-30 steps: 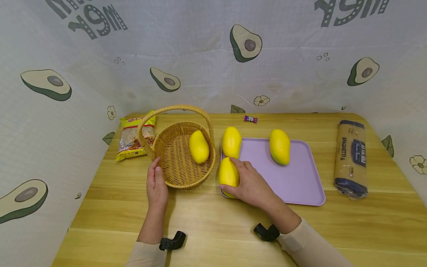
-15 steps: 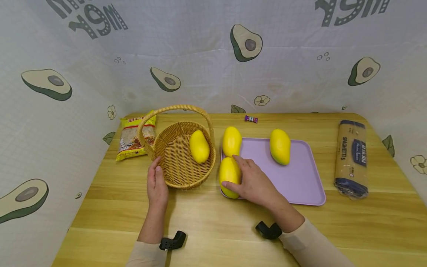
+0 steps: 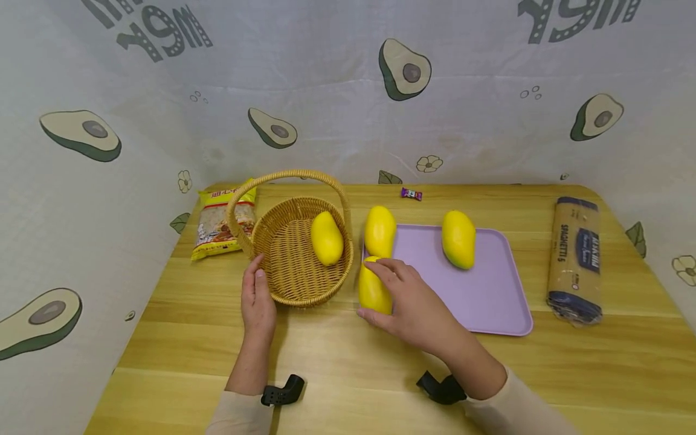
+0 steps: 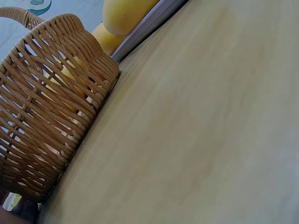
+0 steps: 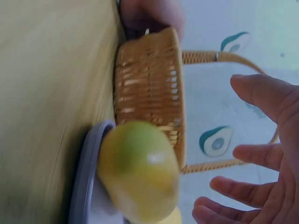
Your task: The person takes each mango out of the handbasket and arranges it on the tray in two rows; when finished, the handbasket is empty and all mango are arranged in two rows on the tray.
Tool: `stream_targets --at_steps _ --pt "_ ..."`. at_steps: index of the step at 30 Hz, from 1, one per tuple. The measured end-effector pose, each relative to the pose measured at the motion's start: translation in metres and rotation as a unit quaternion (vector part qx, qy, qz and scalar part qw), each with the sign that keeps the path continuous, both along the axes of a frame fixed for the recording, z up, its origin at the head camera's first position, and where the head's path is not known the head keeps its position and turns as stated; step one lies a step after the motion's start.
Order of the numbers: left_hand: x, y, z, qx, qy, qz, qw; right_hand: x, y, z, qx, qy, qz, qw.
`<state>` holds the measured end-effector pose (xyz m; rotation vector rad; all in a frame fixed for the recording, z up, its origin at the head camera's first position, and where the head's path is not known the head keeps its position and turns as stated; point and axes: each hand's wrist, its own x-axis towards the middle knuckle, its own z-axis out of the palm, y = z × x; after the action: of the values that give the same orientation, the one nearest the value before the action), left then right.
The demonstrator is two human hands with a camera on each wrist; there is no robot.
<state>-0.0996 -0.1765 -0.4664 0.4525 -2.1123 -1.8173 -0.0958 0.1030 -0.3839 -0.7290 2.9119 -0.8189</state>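
Observation:
My left hand [image 3: 258, 305] stands at the left front of the wicker basket [image 3: 283, 290], its fingers extended along the basket's side. Inside the basket lies one yellow mango [image 3: 327, 238]. My right hand [image 3: 413, 302] hovers over the front left mango [image 3: 374, 290] on the lilac tray [image 3: 489, 302]. In the right wrist view, the fingers [image 5: 245, 186] are spread and apart from the greenish-yellow mango [image 5: 140, 170]. Another mango [image 3: 379, 231] lies at the tray's back left corner, and a third mango [image 3: 458, 239] lies farther right on it.
A yellow-topped food bag [image 3: 220, 223] lies behind and left of the basket. Spaghetti in a brown packet [image 3: 574, 260] is at the right of the table. A small purple-wrapped sweet [image 3: 411, 194] lies near the back edge. The basket's tall handle [image 3: 293, 174] arches above it.
My right hand has lifted away from the front left mango, which stays on the tray. The left hand keeps its place beside the basket. The head view has shifted slightly.

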Motion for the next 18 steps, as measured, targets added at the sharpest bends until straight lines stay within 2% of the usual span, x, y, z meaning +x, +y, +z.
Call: stream_targets --at_steps 10,14,18 --pt "0.001 0.001 0.0 0.003 0.003 -0.001 1.0 0.021 -0.027 0.004 -0.004 -0.019 0.072 0.9972" --pt "0.001 0.001 0.001 0.003 0.007 -0.001 1.0 0.024 -0.044 0.004 -0.021 -0.018 0.078 0.9966" --pt "0.001 0.001 0.001 0.004 0.008 -0.001 1.0 0.023 -0.064 0.004 -0.051 0.005 0.073 0.996"
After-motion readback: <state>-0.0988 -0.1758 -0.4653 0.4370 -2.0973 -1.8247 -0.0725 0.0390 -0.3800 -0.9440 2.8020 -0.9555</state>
